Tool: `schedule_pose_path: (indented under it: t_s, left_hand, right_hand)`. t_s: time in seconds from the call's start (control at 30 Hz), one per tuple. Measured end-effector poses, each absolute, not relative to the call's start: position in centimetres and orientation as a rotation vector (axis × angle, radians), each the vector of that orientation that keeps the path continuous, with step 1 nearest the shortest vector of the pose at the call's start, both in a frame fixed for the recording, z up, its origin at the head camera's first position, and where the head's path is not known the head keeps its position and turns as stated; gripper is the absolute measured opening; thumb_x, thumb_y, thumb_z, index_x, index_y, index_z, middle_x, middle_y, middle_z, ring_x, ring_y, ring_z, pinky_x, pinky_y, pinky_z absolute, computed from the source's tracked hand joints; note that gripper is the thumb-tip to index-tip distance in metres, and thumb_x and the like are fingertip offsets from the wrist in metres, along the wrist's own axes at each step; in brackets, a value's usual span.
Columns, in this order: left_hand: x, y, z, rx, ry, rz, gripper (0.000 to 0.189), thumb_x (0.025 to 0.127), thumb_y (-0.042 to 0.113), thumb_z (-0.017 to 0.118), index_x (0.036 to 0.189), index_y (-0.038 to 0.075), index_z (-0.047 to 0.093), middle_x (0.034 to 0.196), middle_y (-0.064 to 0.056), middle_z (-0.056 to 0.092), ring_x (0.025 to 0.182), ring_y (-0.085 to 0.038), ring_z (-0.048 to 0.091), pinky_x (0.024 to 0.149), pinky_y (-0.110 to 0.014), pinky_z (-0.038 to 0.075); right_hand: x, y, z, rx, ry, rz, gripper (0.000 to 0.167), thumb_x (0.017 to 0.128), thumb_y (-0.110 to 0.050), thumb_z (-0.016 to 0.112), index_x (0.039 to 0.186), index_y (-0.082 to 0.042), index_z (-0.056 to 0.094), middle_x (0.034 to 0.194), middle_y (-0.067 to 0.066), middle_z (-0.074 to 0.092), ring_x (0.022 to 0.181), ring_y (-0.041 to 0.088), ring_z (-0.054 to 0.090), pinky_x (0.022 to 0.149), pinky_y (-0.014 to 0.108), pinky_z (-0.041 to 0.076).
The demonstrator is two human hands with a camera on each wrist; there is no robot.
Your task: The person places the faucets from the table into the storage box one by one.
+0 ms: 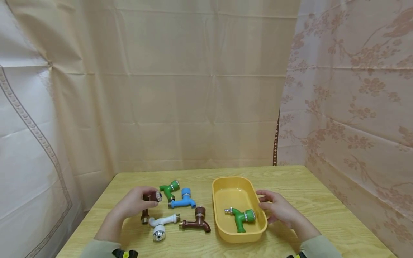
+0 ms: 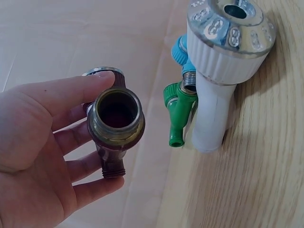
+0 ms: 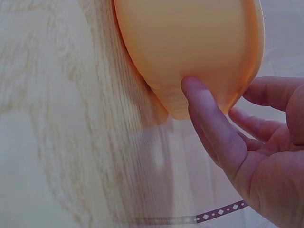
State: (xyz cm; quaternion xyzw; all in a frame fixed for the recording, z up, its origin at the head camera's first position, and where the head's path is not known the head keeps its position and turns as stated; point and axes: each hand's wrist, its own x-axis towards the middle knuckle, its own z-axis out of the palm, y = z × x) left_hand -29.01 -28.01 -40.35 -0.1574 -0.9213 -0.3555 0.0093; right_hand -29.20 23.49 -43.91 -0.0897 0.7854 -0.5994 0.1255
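My left hand (image 1: 132,205) grips a dark brown faucet (image 1: 145,217) by its knob end at the left of the table. In the left wrist view the faucet's threaded brass end (image 2: 117,130) faces the camera, with thumb and fingers around the body. My right hand (image 1: 281,210) rests against the outer right side of a yellow plastic tub (image 1: 215,215). The right wrist view has a digit (image 3: 202,97) touching the tub's wall, the hand's other fingers loosely bent beside it. Inside the tub lies a green faucet (image 1: 240,218).
Between the left hand and the tub lie a white faucet (image 1: 164,220) with a chrome-capped knob, another brown faucet (image 1: 196,224), a blue faucet (image 1: 182,202) and a second green faucet (image 1: 168,190). The wooden table (image 1: 309,193) ends at hanging curtains (image 1: 200,107) behind.
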Motion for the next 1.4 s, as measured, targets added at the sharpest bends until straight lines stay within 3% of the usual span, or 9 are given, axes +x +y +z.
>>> schedule_pose_path:
  t_s: [0.53, 0.77, 1.03, 1.4]
  left_hand:
    - [-29.0, -27.4, -40.2, -0.468, -2.901, -1.109, 0.044, 0.089, 0.019, 0.08, 0.129, 0.004, 0.068, 0.1, 0.0, 0.067, 0.091, -0.017, 0.061, 0.079, -0.038, 0.052]
    - [-29.1, -27.2, -40.0, -0.467, -2.894, -1.097, 0.038, 0.089, 0.02, 0.08, 0.123, 0.008, 0.07, 0.098, 0.001, 0.066, 0.09, -0.017, 0.061, 0.078, -0.037, 0.052]
    - [-29.4, -26.5, -39.6, -0.53, -2.862, -1.097, 0.043, 0.09, 0.019, 0.079, 0.128, 0.003, 0.068, 0.101, -0.001, 0.067, 0.09, -0.018, 0.063, 0.077, -0.037, 0.054]
    - [-30.4, -24.8, -39.7, -0.614, -2.852, -1.076, 0.037, 0.09, 0.019, 0.079, 0.125, 0.011, 0.07, 0.096, 0.004, 0.067, 0.086, -0.016, 0.061, 0.079, -0.04, 0.051]
  right_hand:
    - [-29.4, 23.7, -44.2, -0.29, 2.289, -1.734, 0.058, 0.1, -0.007, 0.059, 0.152, 0.004, 0.037, 0.127, 0.026, 0.051, 0.086, 0.028, 0.066, 0.056, 0.039, 0.058]
    - [-29.3, 23.6, -44.1, -0.281, 2.279, -1.75, 0.058, 0.1, -0.006, 0.059, 0.152, 0.004, 0.036, 0.127, 0.026, 0.05, 0.087, 0.029, 0.066, 0.058, 0.041, 0.059]
    - [-29.5, 23.6, -43.9, -0.284, 2.273, -1.742, 0.059, 0.1, -0.005, 0.058, 0.153, 0.004, 0.035, 0.129, 0.029, 0.049, 0.089, 0.029, 0.066, 0.059, 0.041, 0.059]
    - [-29.5, 23.7, -44.0, -0.26, 2.267, -1.739, 0.058, 0.1, -0.006, 0.058, 0.153, 0.004, 0.035, 0.129, 0.027, 0.05, 0.088, 0.029, 0.066, 0.059, 0.041, 0.059]
